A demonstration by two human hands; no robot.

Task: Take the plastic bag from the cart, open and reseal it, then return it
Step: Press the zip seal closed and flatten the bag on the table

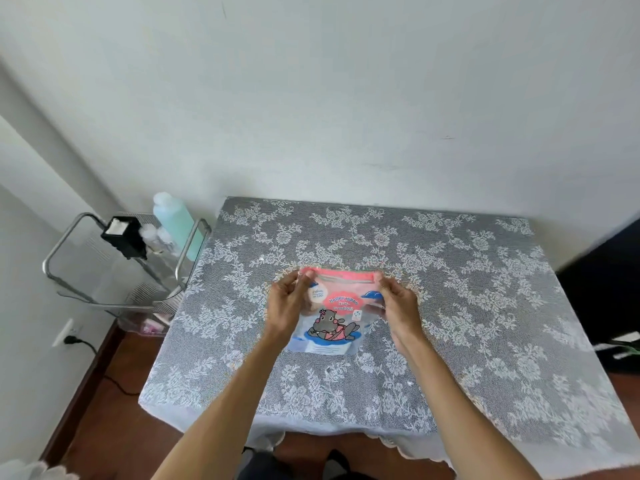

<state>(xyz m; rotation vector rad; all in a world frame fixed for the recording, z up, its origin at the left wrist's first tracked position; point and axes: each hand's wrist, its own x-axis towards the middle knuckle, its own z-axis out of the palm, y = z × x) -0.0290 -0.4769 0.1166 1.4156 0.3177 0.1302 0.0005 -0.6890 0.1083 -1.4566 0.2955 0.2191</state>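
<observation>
Bag (332,320) lies flat on the lace-covered bench (450,271), off the cart (114,268) at far left. Left hand (285,306) and right hand (398,303) each pinch a top corner of the pink seal strip; each grip is clamped on the bag, probably to hold the strip taut for opening or pressing closed. Print reads "HAPPY HIPPO" above a cartoon hippo; the smaller text is illegible.

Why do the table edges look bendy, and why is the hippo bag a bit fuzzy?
In the head view, the wide-angle lens curves the edges of the lace-covered table and the grey wall corner; the pink hippo-print plastic bag, pinched by the left hand and right hand, looks soft, its small print unreadable; the metal cart at the left is blurrier; lighting is even, with faint shadows.
</observation>
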